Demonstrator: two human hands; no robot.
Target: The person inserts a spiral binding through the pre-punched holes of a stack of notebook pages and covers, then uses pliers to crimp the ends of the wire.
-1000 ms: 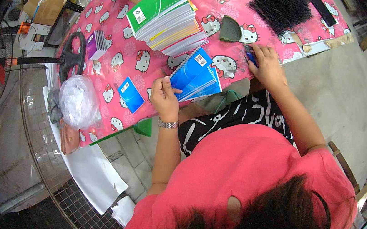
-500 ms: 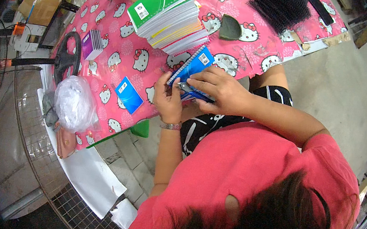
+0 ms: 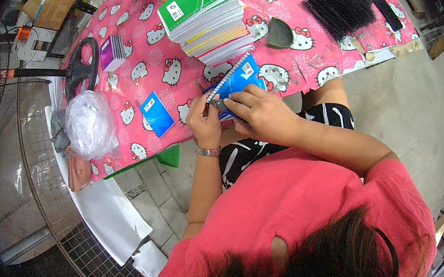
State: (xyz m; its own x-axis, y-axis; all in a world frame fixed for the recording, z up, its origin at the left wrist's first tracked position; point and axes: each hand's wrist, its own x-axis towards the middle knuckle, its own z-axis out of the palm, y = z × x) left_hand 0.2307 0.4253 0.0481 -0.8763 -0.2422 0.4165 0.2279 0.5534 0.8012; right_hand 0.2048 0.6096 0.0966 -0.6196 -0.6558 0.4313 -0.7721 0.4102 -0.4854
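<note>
Both hands work one blue spiral notebook (image 3: 238, 83) at the table's near edge: the left hand (image 3: 205, 122) pinches its lower corner, and the right hand (image 3: 255, 115) presses a small tool against the coil. A stack of bound notebooks (image 3: 210, 18) lies beyond; black coils (image 3: 340, 8) wait far right.

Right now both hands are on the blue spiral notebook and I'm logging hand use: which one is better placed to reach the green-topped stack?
Probably the right hand: it rests over the blue spiral notebook on the side toward the stack, while the left hand grips the notebook's near edge, steadying it.
</note>
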